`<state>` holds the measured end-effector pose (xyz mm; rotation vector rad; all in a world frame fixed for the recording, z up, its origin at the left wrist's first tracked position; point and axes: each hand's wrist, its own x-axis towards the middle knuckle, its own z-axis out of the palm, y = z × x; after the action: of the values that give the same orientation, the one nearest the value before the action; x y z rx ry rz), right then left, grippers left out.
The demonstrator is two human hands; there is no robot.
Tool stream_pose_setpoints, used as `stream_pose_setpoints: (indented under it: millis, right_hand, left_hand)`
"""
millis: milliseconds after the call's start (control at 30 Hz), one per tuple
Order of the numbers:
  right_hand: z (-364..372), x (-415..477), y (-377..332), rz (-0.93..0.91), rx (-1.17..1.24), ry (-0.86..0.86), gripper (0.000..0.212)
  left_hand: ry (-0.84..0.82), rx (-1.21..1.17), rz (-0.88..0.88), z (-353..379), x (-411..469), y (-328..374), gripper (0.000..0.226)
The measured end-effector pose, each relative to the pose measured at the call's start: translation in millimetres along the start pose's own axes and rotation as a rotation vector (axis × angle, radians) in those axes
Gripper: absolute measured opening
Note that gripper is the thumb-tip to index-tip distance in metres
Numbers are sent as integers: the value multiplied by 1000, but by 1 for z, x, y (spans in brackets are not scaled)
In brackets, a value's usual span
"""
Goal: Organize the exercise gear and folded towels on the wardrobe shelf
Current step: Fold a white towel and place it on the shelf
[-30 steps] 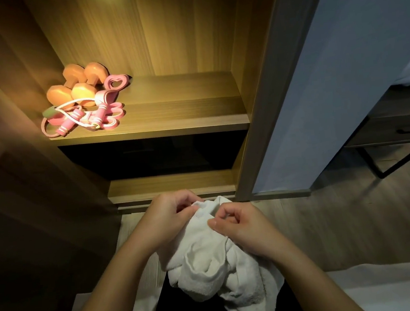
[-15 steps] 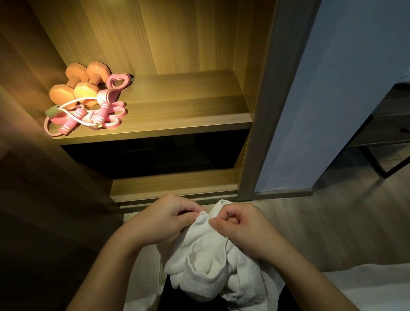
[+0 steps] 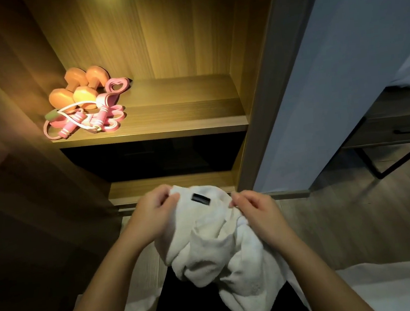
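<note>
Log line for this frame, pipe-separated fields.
left hand: pinches white towel | right hand: pinches white towel | white towel: bunched, not folded | orange dumbbells, pink bands: left end of shelf

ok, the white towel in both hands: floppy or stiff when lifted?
Likely floppy: the white towel sags in loose folds below the left hand and right hand pinching its top edge. Probably light: fingertip pinches seem to hold it.

We see a towel (image 3: 222, 244) in plain white, bearing a small black label (image 3: 200, 199). At the left end of the brown wood-grain shelf (image 3: 182, 117) are orange dumbbells (image 3: 77, 90), pink bands (image 3: 117, 123) and pink handles (image 3: 67, 129) striped white. Right of the shelf is a plain blue-grey panel (image 3: 329, 80).
</note>
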<state>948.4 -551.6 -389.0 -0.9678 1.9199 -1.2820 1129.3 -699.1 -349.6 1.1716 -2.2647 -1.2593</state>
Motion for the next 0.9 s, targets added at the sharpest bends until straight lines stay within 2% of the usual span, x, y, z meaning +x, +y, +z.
stream_pose_setpoints:
  millis: [67, 167, 200, 333, 433, 533, 633, 700, 833, 900]
  right_hand:
    - [-10, 2, 5, -48, -2, 88, 51]
    - [-18, 8, 7, -90, -53, 170, 33]
    - [-19, 10, 6, -93, -68, 184, 34]
    - [-23, 16, -5, -112, -97, 219, 63]
    - [-29, 17, -16, -145, -86, 260, 62]
    - [-33, 16, -26, -184, -118, 276, 60]
    - [-37, 15, -37, -266, -127, 302, 57]
    - [-41, 13, -48, -309, -111, 296, 57]
    - [-48, 14, -83, -393, 21, 283, 54]
    - [-47, 14, -103, -455, 100, 222, 48]
  left_hand:
    - [93, -113, -34, -9, 0, -5, 23]
    - [168, -215, -48, -16, 0, -8, 24]
    - [193, -261, -37, -17, -1, -7, 22]
    - [308, -497, 40, -22, -4, -2, 22]
    - [372, -571, 82, -25, -4, 5, 25]
    - [318, -470, 214, -23, -7, 16, 28]
    - [270, -254, 367, -27, -10, 37, 34]
    - [239, -117, 382, -37, -11, 56, 38]
    - [-87, 169, 270, -49, -9, 96, 38]
    - [-201, 243, 300, -40, -11, 114, 66]
